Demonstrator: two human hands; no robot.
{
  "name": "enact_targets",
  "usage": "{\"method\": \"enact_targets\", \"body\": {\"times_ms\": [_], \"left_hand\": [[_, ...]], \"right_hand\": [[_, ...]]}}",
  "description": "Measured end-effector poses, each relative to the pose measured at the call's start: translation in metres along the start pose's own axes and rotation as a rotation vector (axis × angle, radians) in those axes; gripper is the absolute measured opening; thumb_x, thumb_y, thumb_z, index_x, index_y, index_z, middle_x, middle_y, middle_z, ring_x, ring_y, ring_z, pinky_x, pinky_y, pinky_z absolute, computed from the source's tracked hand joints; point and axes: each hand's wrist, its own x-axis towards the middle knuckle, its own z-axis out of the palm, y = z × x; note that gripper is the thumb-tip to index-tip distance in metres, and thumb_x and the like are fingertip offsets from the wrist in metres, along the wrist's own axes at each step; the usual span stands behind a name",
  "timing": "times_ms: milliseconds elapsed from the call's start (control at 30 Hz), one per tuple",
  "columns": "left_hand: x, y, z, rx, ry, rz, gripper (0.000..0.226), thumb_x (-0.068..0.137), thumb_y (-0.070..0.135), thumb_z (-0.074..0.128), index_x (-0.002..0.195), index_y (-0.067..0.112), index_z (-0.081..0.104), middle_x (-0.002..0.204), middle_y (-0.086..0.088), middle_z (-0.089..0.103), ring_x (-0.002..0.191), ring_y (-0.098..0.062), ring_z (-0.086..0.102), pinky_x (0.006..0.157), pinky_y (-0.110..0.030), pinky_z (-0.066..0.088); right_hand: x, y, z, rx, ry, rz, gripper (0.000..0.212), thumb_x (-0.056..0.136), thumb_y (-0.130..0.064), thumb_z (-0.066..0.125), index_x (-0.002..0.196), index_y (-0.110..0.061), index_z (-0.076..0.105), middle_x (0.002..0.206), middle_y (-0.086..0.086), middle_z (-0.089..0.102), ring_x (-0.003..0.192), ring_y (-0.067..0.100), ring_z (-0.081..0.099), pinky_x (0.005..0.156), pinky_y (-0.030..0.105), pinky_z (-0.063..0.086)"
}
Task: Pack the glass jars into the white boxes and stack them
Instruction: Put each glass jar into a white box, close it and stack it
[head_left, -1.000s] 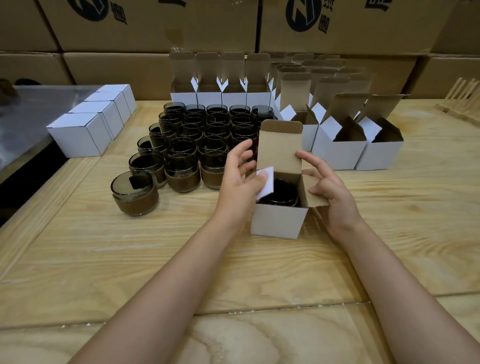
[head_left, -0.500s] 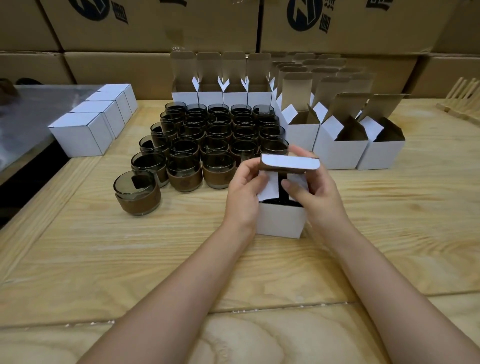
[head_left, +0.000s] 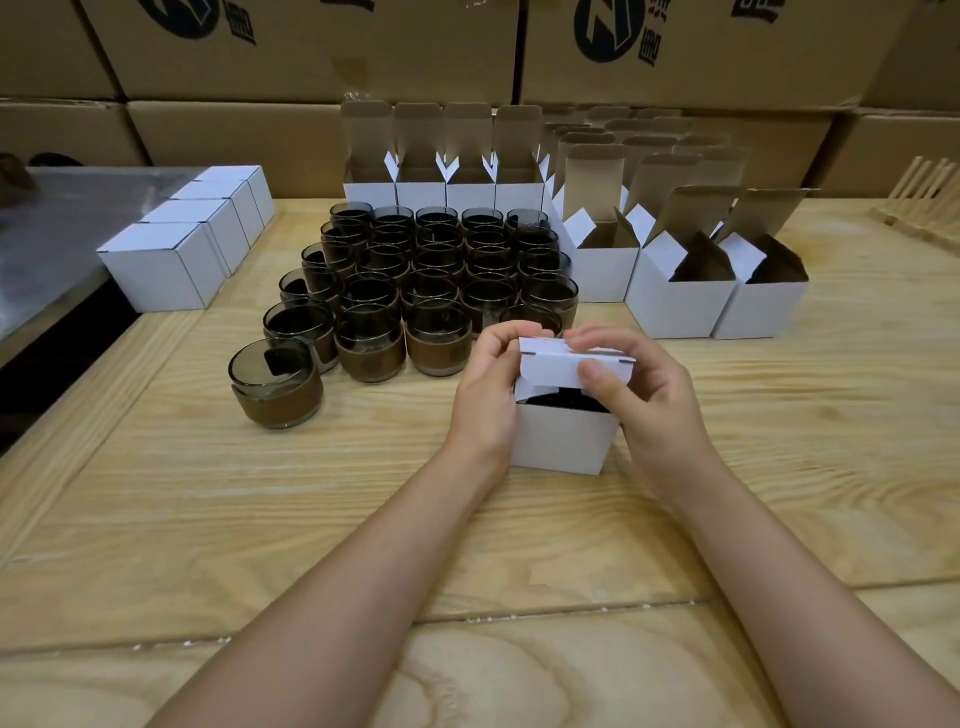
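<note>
A small white box (head_left: 563, 441) stands on the wooden table (head_left: 260, 493) in front of me, with a dark glass jar partly visible inside under its half-lowered lid. My left hand (head_left: 485, 395) grips the box's left side and the lid's back corner. My right hand (head_left: 641, 387) pinches the lid's tuck flap, thumb on its front. Behind the box, several dark glass jars (head_left: 426, 275) with brown bands stand in rows. One jar (head_left: 275, 384) sits apart at the front left.
A row of closed white boxes (head_left: 171, 260) lies at the left table edge. Several open white boxes (head_left: 680, 291) stand at the back and right of the jars. Large cardboard cartons (head_left: 311, 52) wall the back. A wooden rack (head_left: 924, 202) sits far right.
Both side flaps were folded in, then the top lid came down over the jar. My right hand moved from the box's side onto the lid's tuck flap.
</note>
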Motion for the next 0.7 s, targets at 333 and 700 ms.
{"method": "enact_targets", "body": {"times_ms": [333,700], "left_hand": [[-0.001,-0.001,-0.001,-0.018,0.005,-0.005,0.019,0.099,0.021,0.042,0.104,0.007,0.055,0.112,-0.012,0.063,0.101,-0.026,0.057,0.093,-0.046,0.045],[-0.018,0.008,-0.005,1.183,-0.107,0.963,0.022,0.089,0.010,0.055,0.103,0.000,0.069,0.105,-0.011,0.069,0.099,-0.028,0.064,0.097,-0.041,0.043]], "right_hand": [[-0.003,0.005,-0.007,-0.137,-0.139,-0.025,0.012,0.081,-0.009,0.062,0.082,-0.019,0.067,0.109,0.000,0.057,0.113,0.008,0.051,0.093,0.020,0.042],[0.002,0.011,-0.018,0.213,-0.161,0.211,0.030,0.077,-0.012,0.046,0.088,-0.014,0.074,0.116,-0.006,0.051,0.113,0.007,0.052,0.091,0.019,0.043]]}}
